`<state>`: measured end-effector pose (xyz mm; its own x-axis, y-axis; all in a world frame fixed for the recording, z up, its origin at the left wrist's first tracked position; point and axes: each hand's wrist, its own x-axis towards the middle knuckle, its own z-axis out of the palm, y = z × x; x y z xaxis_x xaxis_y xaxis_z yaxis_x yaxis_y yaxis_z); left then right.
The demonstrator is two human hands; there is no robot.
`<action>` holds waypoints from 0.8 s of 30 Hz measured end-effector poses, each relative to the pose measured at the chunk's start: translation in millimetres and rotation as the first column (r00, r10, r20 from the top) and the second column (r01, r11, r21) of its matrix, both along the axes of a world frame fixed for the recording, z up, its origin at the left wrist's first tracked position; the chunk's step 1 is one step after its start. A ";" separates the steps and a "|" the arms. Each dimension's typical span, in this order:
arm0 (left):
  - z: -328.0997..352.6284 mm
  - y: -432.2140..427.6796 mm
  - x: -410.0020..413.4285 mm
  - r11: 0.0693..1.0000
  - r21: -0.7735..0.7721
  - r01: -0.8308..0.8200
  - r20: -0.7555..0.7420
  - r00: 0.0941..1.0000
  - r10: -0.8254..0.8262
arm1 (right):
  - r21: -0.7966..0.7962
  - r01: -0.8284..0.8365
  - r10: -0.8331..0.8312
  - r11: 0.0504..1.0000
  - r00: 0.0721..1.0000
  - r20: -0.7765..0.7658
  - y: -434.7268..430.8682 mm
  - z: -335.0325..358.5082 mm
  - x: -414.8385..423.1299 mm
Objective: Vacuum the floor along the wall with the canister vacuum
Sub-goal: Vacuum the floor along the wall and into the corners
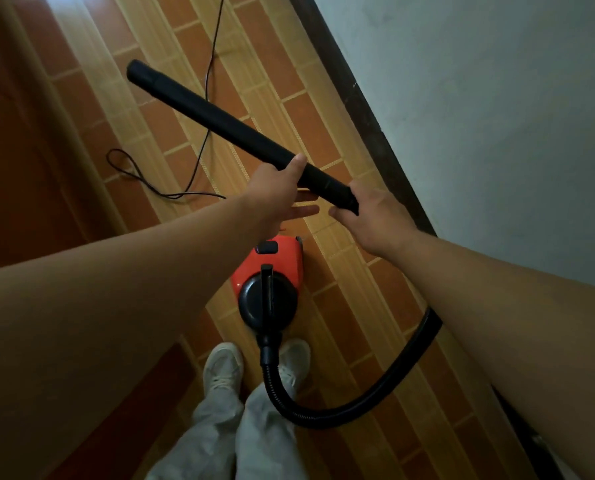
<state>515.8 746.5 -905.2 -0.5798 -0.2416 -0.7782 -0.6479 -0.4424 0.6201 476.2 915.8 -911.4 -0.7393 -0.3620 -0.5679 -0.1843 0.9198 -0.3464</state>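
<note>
Between my two sets of fingers, held clear of the tiled floor [341,306], runs the black wand tube [219,123]. My right hand [372,220] has its fingers clamped around the tube's near end, because that end takes the steering. Whatever fitting is there is hidden inside my grip. My left hand [278,188] takes the tube in the fork of the thumb. The thumb lies over the top and the fingers [306,211] are stretched out straight and slightly apart underneath, more a rest than a grip, so I judge it is only propping the weight. Beyond my left fingertips the tube slants away to its open far end, which points up the floor and not yet down at it.

Below my fingers, just in front of my shoes [221,368], sits the red canister vacuum [271,271]. Its black hose [323,414] leaves the near end, loops round by my feet and climbs behind my right forearm. I cannot tell whether it joins the tube there. Its thin power cord [199,161] trails loose over the tiles past my left fingers, under the tube.

To the right of my right knuckles, close by, the dark skirting board [358,98] runs under the pale wall [496,133]. I stand alongside it so the tube only has to tip down and swing over to reach that edge. My guess is that no cleaning has started, and the cord is what the tube might snag.
</note>
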 end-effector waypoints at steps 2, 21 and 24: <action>-4.1 4.5 -5.1 1.000 -0.021 0.003 0.025 1.000 -0.002 | -0.014 -0.002 0.003 1.000 1.000 0.016 3.2 -5.3 -4.3; -50.9 24.6 -84.0 0.961 0.001 0.276 0.177 0.946 -0.272 | 0.045 0.275 -0.279 0.960 0.938 0.207 11.9 -62.3 -28.1; -65.6 15.0 -103.4 0.920 0.064 0.387 0.210 0.896 -0.392 | 0.095 0.361 -0.373 0.928 0.899 0.230 -4.7 -74.7 -31.7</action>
